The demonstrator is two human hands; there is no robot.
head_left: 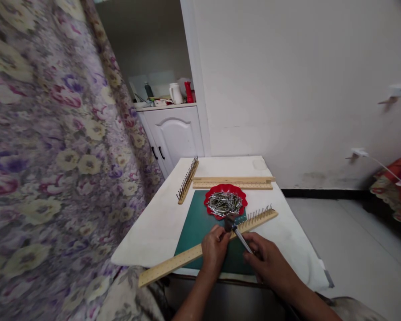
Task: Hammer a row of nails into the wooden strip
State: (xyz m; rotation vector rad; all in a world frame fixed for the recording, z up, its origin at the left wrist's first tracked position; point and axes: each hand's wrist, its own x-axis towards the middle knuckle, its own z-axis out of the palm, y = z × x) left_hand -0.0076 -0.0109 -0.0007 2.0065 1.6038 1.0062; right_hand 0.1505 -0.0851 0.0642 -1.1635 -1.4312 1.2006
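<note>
A long wooden strip (pixel 173 264) lies slantwise across a green cutting mat (pixel 195 225), with a row of nails standing along its far right end (pixel 259 215). My left hand (pixel 214 249) rests closed on the strip's middle, fingers pinched at a spot by the hammer head. My right hand (pixel 269 263) grips the handle of a small hammer (pixel 235 228), whose head sits just above the strip. A red scalloped dish (pixel 209 200) full of loose nails stands just beyond.
A second strip studded with nails (pixel 187 180) lies at the table's far left, and plain wooden strips (pixel 233 182) lie across the back. A flowered curtain (pixel 53 147) hangs at left. White cabinet (pixel 173 133) and wall stand behind.
</note>
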